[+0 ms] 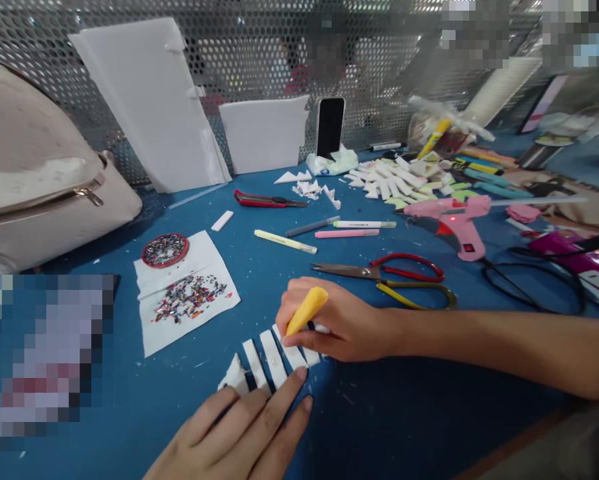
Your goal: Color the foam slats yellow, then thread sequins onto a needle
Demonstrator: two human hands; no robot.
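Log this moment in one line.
Right hand: gripping yellow pen-shaped tool over white strips | Left hand: at strips' near ends | Nearby: scissors, pink glue gun

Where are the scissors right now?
In the head view, right of centre, the scissors lie on the blue table, between the right hand and the pink pen.
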